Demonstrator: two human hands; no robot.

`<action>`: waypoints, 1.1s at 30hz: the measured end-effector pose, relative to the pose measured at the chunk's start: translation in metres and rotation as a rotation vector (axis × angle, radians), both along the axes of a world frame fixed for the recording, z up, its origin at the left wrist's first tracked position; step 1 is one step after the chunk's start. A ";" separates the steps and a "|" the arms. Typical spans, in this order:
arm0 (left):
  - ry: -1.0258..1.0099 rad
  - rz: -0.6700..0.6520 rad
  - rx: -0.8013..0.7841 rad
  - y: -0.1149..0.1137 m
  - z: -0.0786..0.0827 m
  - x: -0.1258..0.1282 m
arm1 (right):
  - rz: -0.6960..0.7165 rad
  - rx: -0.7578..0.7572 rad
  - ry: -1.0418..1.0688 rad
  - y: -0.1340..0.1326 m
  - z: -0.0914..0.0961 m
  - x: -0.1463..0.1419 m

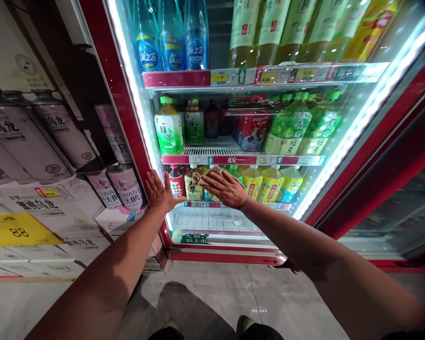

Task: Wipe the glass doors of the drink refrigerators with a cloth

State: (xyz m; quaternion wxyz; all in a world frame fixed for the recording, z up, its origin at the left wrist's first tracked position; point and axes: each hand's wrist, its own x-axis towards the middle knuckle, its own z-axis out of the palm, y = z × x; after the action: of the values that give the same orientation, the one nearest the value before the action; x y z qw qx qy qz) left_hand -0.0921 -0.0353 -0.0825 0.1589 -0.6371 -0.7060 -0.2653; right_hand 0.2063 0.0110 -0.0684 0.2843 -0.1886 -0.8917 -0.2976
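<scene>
My left hand (162, 192), fingers spread, lies at the lower left of a lit drinks fridge, by the red door frame (122, 101) and its white light strip. It holds nothing. My right hand (227, 188) presses a brownish cloth (214, 174) with fingers stretched over it, seemingly flat against the glass. Part of the cloth is hidden under the palm. Behind the hands stands a row of bottles, among them a yellow bottle (272, 184) and a red-labelled bottle (177, 182). Above them are a green tea bottle (169, 127) and a red multipack (254, 130).
Blue bottles (172, 42) and tall pale-green bottles (276, 28) fill the top shelf. Left of the fridge are stacked cartons (56, 208), a yellow price sign (19, 230) and pink-white cans (125, 186). A grey tiled floor (230, 283) lies below; another red-framed fridge stands right.
</scene>
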 end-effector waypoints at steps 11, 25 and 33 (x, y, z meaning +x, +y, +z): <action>0.030 0.047 -0.042 -0.001 0.002 0.005 | -0.035 0.030 0.073 -0.001 -0.022 0.036; 0.068 0.109 -0.035 0.002 -0.004 0.003 | -0.168 0.000 0.211 0.003 -0.040 0.081; 0.016 0.114 -0.051 0.003 -0.003 0.004 | -0.309 0.075 0.418 0.012 -0.034 0.105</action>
State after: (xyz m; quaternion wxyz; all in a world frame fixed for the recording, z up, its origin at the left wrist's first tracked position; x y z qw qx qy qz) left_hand -0.0884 -0.0323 -0.0856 0.1628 -0.6019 -0.7464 -0.2326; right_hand 0.3111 0.0230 -0.1026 0.4202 -0.3692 -0.7626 -0.3248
